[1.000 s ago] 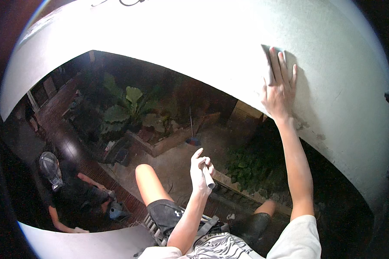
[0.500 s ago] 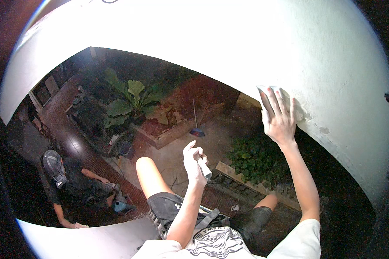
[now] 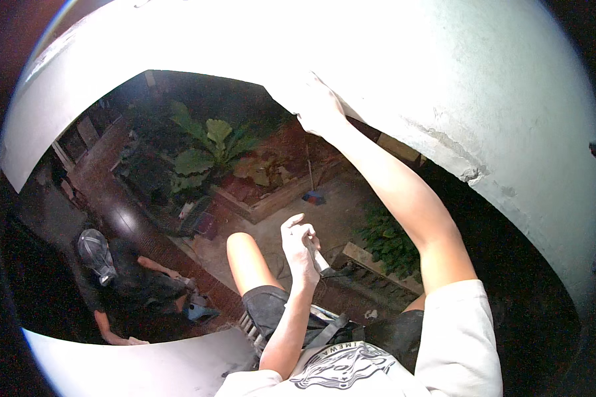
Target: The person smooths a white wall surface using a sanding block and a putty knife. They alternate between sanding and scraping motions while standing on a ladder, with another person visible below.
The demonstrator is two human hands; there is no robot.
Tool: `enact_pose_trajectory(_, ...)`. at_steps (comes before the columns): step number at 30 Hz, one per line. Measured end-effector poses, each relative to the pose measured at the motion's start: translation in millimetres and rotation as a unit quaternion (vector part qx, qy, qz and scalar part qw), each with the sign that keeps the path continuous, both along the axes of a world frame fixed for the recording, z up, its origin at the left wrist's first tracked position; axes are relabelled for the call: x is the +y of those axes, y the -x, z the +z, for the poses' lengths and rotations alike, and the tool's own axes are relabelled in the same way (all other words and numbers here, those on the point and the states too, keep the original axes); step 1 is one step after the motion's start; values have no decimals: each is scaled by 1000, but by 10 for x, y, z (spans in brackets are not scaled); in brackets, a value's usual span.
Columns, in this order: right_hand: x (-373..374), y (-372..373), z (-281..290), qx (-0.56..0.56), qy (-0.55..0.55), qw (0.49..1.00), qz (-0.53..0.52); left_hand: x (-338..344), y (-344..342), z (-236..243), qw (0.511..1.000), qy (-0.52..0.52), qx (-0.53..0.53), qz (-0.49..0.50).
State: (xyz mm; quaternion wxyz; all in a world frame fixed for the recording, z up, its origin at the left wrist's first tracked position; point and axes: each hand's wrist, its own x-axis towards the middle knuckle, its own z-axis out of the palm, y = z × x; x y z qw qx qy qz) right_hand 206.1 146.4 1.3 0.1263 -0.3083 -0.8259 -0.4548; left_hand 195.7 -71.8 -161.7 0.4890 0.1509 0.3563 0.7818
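Observation:
My right hand (image 3: pixel 321 109) reaches up and forward to the lower edge of a white plastered wall (image 3: pixel 404 59). Strong glare washes out its fingers; they press against the wall with a thin pale sheet that showed under them a moment ago and is now lost in the brightness. My left hand (image 3: pixel 301 255) is raised in front of my body, away from the wall. Its fingers curl round a small pale roll (image 3: pixel 322 263), whose end sticks out beside the palm; what it is made of cannot be told.
Rough, chipped plaster (image 3: pixel 463 162) runs along the wall's edge at right. Below lie a planter with a large-leaved plant (image 3: pixel 208 149), a broom (image 3: pixel 312 197) and a leafy bush (image 3: pixel 391 241). At lower left a person in a cap (image 3: pixel 98 255) crouches by another white surface (image 3: pixel 146 364).
My right hand has swept left and forward along the wall's edge, away from the chipped plaster. My left hand keeps its grip and position. The view has shifted slightly.

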Motion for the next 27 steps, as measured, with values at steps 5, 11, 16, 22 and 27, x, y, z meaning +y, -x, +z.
enact_pose_trajectory(5, 184, -50, -123, 12, 6, 1000, -25, 30, -6, -50, 998, -7, 56, 41)
enact_pose_trajectory(11, -175, -894, -276, -5, -63, 996, -68, 29, -2, -79, 998, -9, 66, 24)
enact_pose_trajectory(16, -571, -1509, -380, -8, 16, 989, -147, 37, 12, -179, 998, 6, 57, -9)
enact_pose_trajectory(22, -346, -1096, -284, -19, -47, 996, -74, 61, -42, -195, 1000, -23, 13, -3)
enact_pose_trajectory(27, 3, -139, -94, 32, -29, 999, -4, -24, 21, -91, 999, 2, 33, -5)
